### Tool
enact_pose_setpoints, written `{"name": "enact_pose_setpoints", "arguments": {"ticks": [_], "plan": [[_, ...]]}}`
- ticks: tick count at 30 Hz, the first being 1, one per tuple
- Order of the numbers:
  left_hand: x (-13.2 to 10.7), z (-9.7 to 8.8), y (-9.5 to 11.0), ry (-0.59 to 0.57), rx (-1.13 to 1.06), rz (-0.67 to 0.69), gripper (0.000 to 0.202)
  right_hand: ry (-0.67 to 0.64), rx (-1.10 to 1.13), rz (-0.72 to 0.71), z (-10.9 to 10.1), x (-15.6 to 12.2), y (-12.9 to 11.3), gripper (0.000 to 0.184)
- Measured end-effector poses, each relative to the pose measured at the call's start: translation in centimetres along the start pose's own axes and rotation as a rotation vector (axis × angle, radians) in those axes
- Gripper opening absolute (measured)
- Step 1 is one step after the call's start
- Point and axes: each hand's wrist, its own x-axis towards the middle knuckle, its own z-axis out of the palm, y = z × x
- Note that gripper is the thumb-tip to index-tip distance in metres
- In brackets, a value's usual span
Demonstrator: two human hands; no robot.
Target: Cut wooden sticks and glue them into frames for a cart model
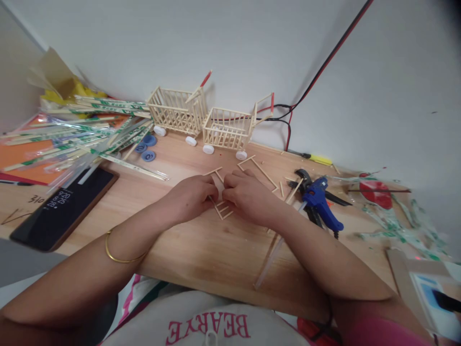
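Observation:
A small ladder-like frame of thin wooden sticks [220, 211] lies on the table between my hands, with short rungs across its near end. My left hand [194, 198] is closed, thumb and fingers pinching the frame's left side. On the opposite side my right hand [245, 196] is closed over the frame, its fingers curled at the rungs; its fingertips are partly hidden. Just beyond my right hand lies a second, open stick frame [266, 174]. Short loose sticks [281, 189] rest beside it, near a blue hot glue gun [320, 202] on its side.
Two miniature stick shopping carts [176, 111] [228, 129] stand against the wall. Bagged chopsticks [104, 127], blue bottle caps [148, 155] and a phone [65, 209] lie left. A clear glue stick [268, 262] points nearward from the gun. Torn wrappers [414, 221] lie right.

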Motion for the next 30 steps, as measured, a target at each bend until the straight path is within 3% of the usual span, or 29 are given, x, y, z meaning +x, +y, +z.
{"name": "enact_pose_setpoints", "arguments": {"ticks": [23, 30], "plan": [[-0.2, 0.1, -0.2, -0.003, 0.037, 0.063, 0.018, -0.111, 0.025, 0.023, -0.4, 0.5, -0.7, 0.019], [-0.3, 0.0, -0.2, -0.021, 0.046, 0.021, 0.016, -0.02, 0.142, 0.056, -0.2, -0.4, 1.1, 0.014]]}}
